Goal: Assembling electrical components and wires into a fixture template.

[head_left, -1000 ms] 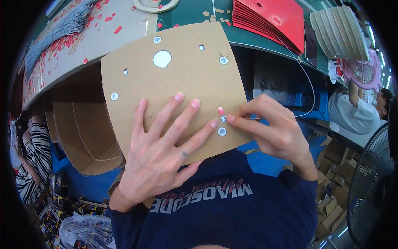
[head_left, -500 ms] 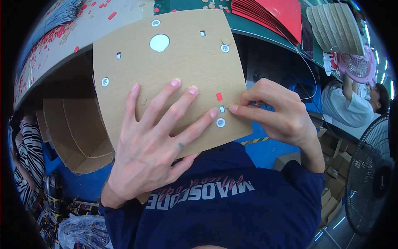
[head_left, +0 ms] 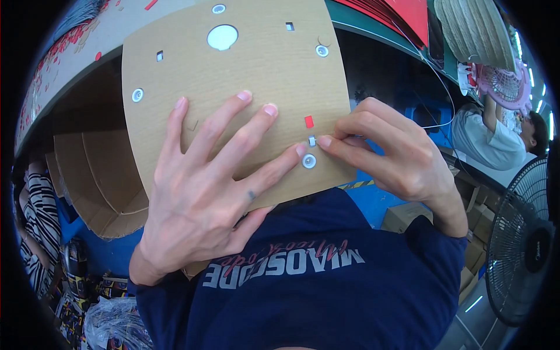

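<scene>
One broad tan cardboard panel (head_left: 274,64) fills the middle of the view. The left hand (head_left: 207,184) lies across it, fingers spread wide, grasping nothing. The right hand (head_left: 394,154) curls, fingertips drawn together; whether they grip anything cannot be told. Near its thumb are a white round eyelet (head_left: 308,161), a flat red rectangular piece (head_left: 309,121) and a tiny rectangular slot (head_left: 312,141).

The only view came from a wide fisheye camera, the left one of a pair worn on the head. It faced steeply downward over the wearer's dark shirt (head_left: 326,291), near enough for the brown board (head_left: 262,76), left hand (head_left: 201,181) and right hand (head_left: 394,154) to fill the middle. The worktop (head_left: 133,24) bent along the top; a fan (head_left: 532,245) stood toward the right rim.
</scene>
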Demonstrator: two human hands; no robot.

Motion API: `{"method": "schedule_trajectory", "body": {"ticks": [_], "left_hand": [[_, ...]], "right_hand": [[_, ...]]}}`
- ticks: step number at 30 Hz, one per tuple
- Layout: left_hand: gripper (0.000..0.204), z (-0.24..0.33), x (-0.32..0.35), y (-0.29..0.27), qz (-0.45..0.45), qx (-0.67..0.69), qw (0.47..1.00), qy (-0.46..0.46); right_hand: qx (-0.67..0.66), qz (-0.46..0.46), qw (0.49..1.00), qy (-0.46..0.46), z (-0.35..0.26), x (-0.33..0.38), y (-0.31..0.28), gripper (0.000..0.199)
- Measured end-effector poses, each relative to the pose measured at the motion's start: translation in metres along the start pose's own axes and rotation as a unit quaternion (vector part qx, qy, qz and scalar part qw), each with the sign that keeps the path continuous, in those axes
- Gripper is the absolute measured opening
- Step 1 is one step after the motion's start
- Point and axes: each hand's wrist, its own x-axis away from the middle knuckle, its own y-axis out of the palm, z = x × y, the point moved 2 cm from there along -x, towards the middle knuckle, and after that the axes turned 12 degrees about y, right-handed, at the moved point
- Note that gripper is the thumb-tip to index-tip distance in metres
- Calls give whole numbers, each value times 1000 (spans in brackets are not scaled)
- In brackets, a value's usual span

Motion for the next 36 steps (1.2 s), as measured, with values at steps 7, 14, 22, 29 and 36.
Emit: {"method": "schedule_trajectory", "body": {"ticks": [7,14,22,29,36], "left_hand": [[79,-3,2,0,1,3,1000,-7],[74,-4,-1,-1,-7,-15,1000,-13],[69,-7,-1,-2,0,-21,1000,0],[64,-6,-6,-4,1,-12,1000,-7],[65,-8,-6,-6,3,-14,1000,0]], "right_hand": [[-11,16,1000,-5,6,-1,0,41],[15,-20,1000,-4,11,-1,-7,46],[19,6,997,-75,18,-4,0,50],[27,3,997,-69,16,-3,-1,50],[18,21,997,-74,13,-4,5,49]]}}
